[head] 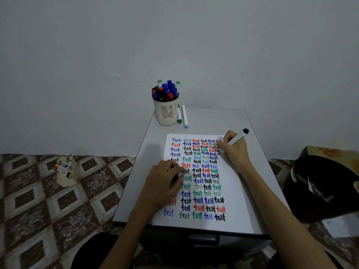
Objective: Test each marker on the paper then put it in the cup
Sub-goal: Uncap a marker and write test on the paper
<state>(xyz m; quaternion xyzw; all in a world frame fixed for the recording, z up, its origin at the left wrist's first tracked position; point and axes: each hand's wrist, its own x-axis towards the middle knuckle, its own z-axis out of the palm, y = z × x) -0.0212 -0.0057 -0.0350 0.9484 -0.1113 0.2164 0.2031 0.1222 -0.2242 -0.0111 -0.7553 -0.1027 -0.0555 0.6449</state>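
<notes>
A white sheet of paper (231,183) covered with rows of the word "test" in several colours lies on the small grey table (219,117). My right hand (234,150) grips a white marker with a black end (239,135), its tip down on the paper's upper right part. My left hand (165,181) rests on the paper's left side, fingers curled round a small dark object that looks like a marker cap. A cream slotted cup (166,113) full of capped markers stands at the table's far left. Beside it lie two markers, one green-capped (179,115), one light blue-capped (185,117).
On the patterned floor to the left stands a cream container (67,176) with several coloured markers. A black round object (326,189) sits to the right of the table, with a white sheet (338,226) below it. A plain wall rises behind the table.
</notes>
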